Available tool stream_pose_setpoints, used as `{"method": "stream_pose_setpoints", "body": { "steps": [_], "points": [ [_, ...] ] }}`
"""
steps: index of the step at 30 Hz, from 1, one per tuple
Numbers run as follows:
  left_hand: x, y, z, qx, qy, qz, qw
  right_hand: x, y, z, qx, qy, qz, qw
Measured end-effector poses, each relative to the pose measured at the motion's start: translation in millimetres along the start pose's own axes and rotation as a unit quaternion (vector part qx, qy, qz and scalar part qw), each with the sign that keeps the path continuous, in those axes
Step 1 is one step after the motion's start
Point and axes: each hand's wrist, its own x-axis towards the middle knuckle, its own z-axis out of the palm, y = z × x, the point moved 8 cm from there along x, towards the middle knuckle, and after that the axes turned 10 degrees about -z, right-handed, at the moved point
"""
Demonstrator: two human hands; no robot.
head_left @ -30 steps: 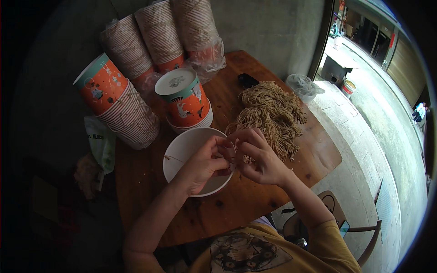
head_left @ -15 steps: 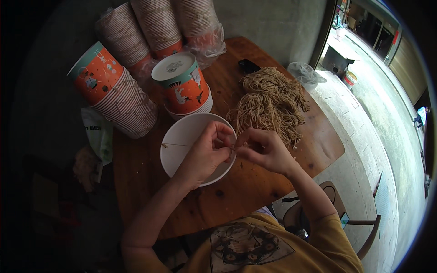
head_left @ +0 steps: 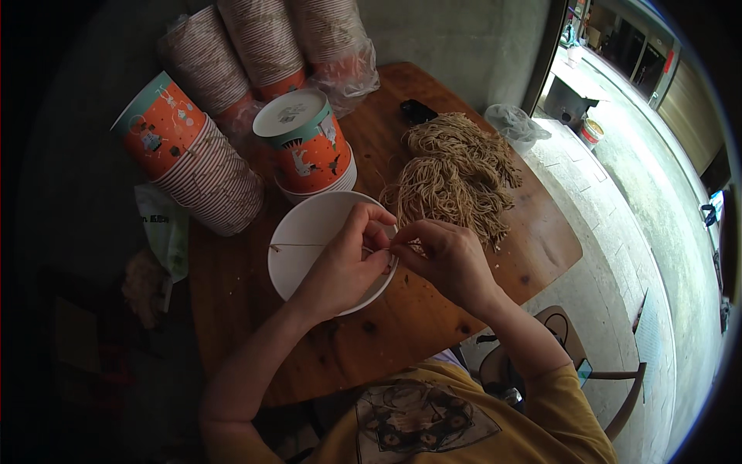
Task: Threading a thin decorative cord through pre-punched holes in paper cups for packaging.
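Both hands meet over the right part of a round white paper tub (head_left: 303,220). My left hand (head_left: 346,261) pinches a thin tan cord (head_left: 301,245), whose knotted-looking end sticks out leftward across the tub's mouth. Thumb and forefinger of my right hand (head_left: 448,259) press together against my left fingertips, at the cord's other end; the exact grip there is too small to make out. Just beyond my right hand lies a large tangled heap of the same tan cords (head_left: 457,178).
Behind the tub stands a short stack of orange-and-teal paper tubs (head_left: 309,155). A taller stack (head_left: 193,158) leans at the left, with several plastic-wrapped stacks (head_left: 267,42) behind. A black object (head_left: 418,112) and a clear plastic bag (head_left: 516,124) lie by the heap on the wooden table (head_left: 533,240).
My right fingers have drawn in closer over the left fingertips, and the hand has turned slightly. The cord's free end has shifted a little; the tub stays in place.
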Motion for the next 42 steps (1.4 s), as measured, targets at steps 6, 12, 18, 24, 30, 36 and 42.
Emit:
{"method": "stream_pose_setpoints", "body": {
  "steps": [6, 12, 18, 24, 30, 36, 42],
  "points": [
    [-4, 24, 6, 0.168, 0.028, 0.129, 0.977, -6, 4, 2, -0.011, 0.032, -0.027, 0.999],
    [-16, 55, 19, 0.338, 0.035, 0.24, 0.909, -12, 4, 0, 0.025, 0.065, -0.016, 0.997],
    [-7, 48, 18, 0.314, -0.008, 0.217, 0.924, -18, 24, 9, 0.111, 0.086, 0.039, 0.989],
    [-6, 40, 11, 0.242, -0.047, 0.163, 0.955, -18, 10, 8, 0.047, 0.095, 0.004, 0.994],
    [-16, 32, -9, 0.258, 0.082, 0.165, 0.948, -23, 17, 11, 0.087, 0.111, 0.051, 0.989],
    [-25, 24, -3, 0.205, 0.115, 0.112, 0.966, -28, 23, 16, 0.133, 0.13, 0.08, 0.979],
    [-25, 25, 3, 0.236, 0.137, 0.126, 0.954, -28, 17, 14, 0.098, 0.132, 0.065, 0.984]
  ]
}}
